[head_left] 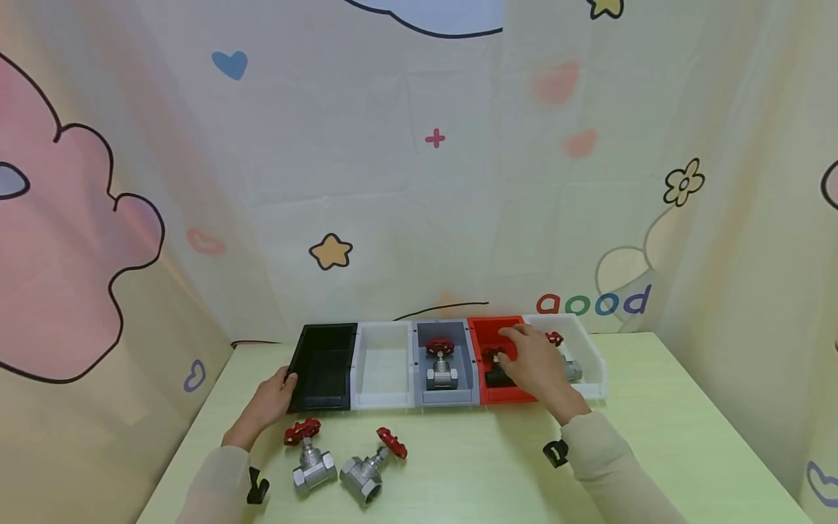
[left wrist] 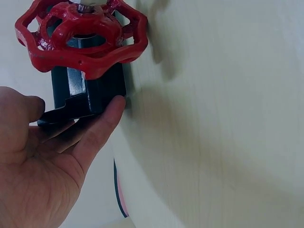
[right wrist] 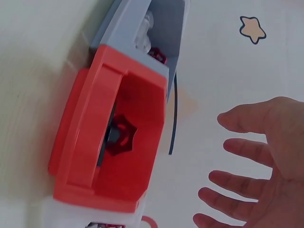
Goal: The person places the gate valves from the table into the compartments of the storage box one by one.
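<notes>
My left hand (head_left: 272, 399) grips the left end of a black bin (head_left: 322, 367), thumb at its rim and fingers along the outer wall in the left wrist view. Over the red bin (head_left: 503, 394) hovers my right hand (head_left: 533, 362), its fingers (right wrist: 237, 185) spread and holding nothing in the right wrist view. Inside the red bin is a dark-bodied valve with a red handwheel (right wrist: 122, 135), partly hidden by that hand in the head view. A metal gate valve with a red handwheel (head_left: 442, 375) stands in the grey bin (head_left: 448, 397).
A white bin (head_left: 384, 400) sits between the black and grey ones. The right-end white bin (head_left: 594, 364) holds another valve (head_left: 573, 370). Two metal valves with red handwheels, one on the left (head_left: 313, 467) and one beside it (head_left: 364, 477), lie on the table (head_left: 484, 466) before the row.
</notes>
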Motion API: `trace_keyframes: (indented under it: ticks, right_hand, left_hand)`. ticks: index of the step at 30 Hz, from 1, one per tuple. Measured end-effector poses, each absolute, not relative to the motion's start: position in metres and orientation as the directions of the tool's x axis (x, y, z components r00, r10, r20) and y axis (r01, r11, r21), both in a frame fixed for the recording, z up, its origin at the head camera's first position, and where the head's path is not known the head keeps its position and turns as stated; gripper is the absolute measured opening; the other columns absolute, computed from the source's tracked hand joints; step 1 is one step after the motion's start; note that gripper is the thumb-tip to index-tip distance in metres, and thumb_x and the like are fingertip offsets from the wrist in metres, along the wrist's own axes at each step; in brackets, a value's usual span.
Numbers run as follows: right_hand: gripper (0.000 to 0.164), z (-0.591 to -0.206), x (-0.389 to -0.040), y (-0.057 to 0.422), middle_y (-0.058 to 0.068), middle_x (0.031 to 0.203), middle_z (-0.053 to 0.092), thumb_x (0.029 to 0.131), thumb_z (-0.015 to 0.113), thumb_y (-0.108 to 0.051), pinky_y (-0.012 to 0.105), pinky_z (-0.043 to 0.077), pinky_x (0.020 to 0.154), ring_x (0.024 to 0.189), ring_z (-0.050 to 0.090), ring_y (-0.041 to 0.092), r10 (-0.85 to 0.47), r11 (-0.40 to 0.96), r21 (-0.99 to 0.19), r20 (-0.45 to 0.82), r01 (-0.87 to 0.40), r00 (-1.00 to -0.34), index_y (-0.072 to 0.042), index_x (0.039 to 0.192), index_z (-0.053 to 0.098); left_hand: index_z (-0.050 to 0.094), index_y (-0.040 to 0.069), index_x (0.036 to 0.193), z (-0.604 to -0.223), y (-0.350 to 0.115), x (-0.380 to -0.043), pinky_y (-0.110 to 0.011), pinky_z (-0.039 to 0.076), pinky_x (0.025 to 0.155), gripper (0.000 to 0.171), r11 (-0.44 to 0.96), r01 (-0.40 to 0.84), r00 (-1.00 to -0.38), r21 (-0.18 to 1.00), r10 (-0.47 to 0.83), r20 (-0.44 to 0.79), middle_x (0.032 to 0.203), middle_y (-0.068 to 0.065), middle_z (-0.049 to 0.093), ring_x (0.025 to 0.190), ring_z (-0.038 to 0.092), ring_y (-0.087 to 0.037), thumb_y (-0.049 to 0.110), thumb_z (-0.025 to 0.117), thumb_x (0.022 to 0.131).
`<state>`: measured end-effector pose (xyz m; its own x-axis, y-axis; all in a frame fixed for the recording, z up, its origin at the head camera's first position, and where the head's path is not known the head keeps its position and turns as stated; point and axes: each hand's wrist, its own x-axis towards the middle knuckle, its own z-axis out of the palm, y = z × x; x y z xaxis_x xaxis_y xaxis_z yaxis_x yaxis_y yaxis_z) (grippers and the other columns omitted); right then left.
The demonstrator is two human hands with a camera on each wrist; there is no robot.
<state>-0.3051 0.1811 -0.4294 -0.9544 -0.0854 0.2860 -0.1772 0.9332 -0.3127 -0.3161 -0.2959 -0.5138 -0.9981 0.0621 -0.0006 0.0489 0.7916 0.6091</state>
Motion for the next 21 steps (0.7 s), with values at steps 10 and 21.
trace_keyframes:
  ticks: [10,21]
  right_hand:
    - [0.052,-0.435,-0.305,0.222,0.023,0.141,0.052,0.089,0.068,-0.022,0.060,0.052,0.091,0.120,0.055,0.043,-0.046,0.933,-0.334,0.251,-0.131,-0.967,-0.007,0.137,0.055]
    - [0.051,-0.445,-0.302,0.274,0.029,0.140,0.049,0.091,0.061,-0.023,0.068,0.046,0.091,0.122,0.049,0.051,0.031,0.935,-0.351,0.241,-0.057,-0.970,-0.004,0.137,0.054]
  left_hand:
    - [0.028,-0.012,0.147,-0.513,-0.295,-0.314,-0.063,0.033,0.110,0.055,0.800,0.042,-0.998,0.599,0.061,-0.011,0.146,-0.038,0.038,0.136,0.038,-0.052,0.027,0.029,0.108]
    - [0.024,-0.013,0.148,-0.510,-0.294,-0.313,-0.063,0.031,0.112,0.059,0.800,0.042,-0.997,0.599,0.068,-0.022,0.149,-0.037,0.034,0.138,0.034,-0.052,0.030,0.027,0.108]
